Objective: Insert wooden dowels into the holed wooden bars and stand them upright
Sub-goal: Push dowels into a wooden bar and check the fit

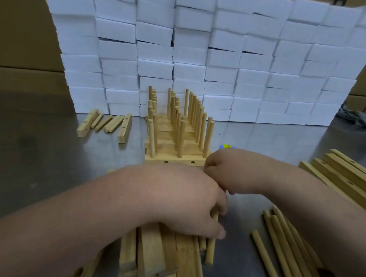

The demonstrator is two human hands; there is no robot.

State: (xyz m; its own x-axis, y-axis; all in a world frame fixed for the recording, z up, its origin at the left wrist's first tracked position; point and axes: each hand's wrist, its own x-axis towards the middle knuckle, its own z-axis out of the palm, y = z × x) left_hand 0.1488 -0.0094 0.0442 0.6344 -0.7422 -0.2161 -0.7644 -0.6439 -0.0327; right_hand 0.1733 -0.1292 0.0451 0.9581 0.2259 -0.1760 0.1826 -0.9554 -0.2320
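Head view: left hand point(174, 202) rests on a pile of bars point(149, 256) at the near edge of the table point(37, 161), fingers curled round a dowel point(210, 251). Right hand point(229, 171) is curled just beside the rack point(172, 159); whether it pinches anything cannot be told. The rack stands mid-table, its dowels upright. Loose dowels point(278, 247) lie to the right.

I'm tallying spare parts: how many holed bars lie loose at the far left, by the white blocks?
2. One bar lies leftmost in that group; the other bar lies at its right edge, with sticks between them. None seems hidden there.
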